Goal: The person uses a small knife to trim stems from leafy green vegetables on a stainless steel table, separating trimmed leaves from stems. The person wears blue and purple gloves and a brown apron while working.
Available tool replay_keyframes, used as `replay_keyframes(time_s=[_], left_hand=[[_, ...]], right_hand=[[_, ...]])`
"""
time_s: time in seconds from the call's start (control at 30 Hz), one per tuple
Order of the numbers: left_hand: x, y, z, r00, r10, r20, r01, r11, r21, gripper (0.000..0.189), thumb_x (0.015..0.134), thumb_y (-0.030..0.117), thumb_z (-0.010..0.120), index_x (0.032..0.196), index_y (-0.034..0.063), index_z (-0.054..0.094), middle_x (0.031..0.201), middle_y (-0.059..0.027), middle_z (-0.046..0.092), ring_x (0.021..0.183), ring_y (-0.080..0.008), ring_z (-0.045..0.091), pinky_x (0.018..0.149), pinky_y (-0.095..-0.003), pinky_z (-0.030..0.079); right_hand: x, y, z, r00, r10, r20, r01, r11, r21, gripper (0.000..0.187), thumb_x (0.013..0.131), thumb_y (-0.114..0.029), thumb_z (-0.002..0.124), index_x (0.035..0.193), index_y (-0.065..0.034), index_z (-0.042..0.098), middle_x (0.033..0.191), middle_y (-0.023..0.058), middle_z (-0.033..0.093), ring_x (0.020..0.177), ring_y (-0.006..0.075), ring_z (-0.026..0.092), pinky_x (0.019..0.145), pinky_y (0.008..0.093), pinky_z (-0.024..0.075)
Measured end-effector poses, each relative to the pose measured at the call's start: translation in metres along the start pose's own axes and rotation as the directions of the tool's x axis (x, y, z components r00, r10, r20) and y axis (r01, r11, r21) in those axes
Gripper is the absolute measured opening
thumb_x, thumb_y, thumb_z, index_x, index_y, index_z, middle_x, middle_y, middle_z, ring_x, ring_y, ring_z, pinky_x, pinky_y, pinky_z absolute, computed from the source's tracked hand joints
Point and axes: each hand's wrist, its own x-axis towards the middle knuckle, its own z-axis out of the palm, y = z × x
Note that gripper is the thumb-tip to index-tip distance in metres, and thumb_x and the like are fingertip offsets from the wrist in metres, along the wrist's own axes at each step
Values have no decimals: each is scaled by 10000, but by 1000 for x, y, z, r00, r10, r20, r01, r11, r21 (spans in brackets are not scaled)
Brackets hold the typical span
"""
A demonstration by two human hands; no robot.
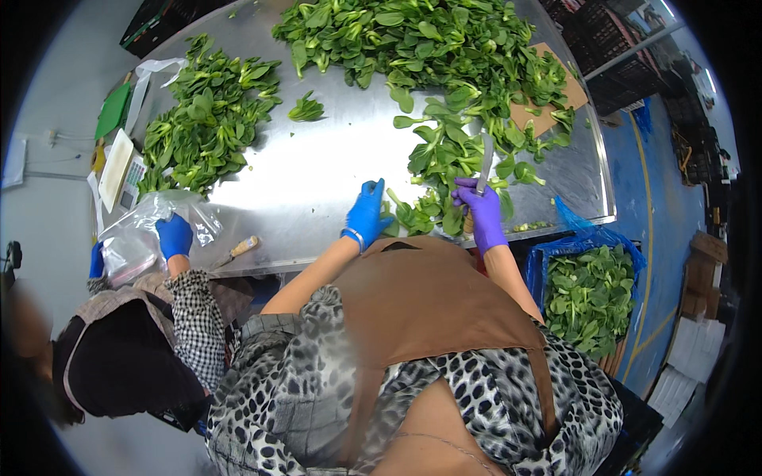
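My left hand [365,215], in a blue glove, hovers at the near edge of the steel table with its fingers apart and nothing seen in them. Green leaves of a leafy vegetable, like baby bok choy [419,214], lie just right of its thumb. My right hand [487,215], gloved in purple, is closed around the wooden handle of a knife [486,160]. The blade points away from me over the loose greens. Cut leaves and stem bits [530,226] are scattered beside and below that hand.
A large heap of greens [411,35] covers the far side of the steel table [333,154]; another pile [208,113] lies left. A co-worker's gloved hand [174,235] handles a clear plastic bag [178,208] beside a second knife [243,246] and scale [124,175]. A blue-lined crate [539,262] of leaves stands right.
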Motion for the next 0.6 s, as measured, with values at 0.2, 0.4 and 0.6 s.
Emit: replay_keyframes(time_s=[0.2,0.4,0.6], left_hand=[[70,45,21,978,205,-44,-209,934,-290,497,834,130,636,1311,114,496,1125,-142,569,818,-224,604,776,-312,510],[180,5,-1,898,239,-369,-293,951,-98,501,829,246,657,1304,167,519,1319,-164,475,1192,-360,451,995,-412,397],[220,29,61,876,377,-301,-374,925,70,533,875,347,587,1333,99,476,1349,-181,481,1258,-423,389,1029,-473,331]], right_hand=[[15,-4,-21,987,-123,-103,114,989,-91,266,819,-63,598,1077,-1,613,865,76,665,660,103,613,553,203,409],[-11,-5,-62,951,-109,-289,47,976,-215,319,899,-74,537,1212,-29,577,877,75,643,668,97,592,589,221,468],[-15,3,-70,939,-38,-343,-13,989,-144,293,900,-45,543,1189,-14,583,882,102,652,656,114,594,592,229,490]])
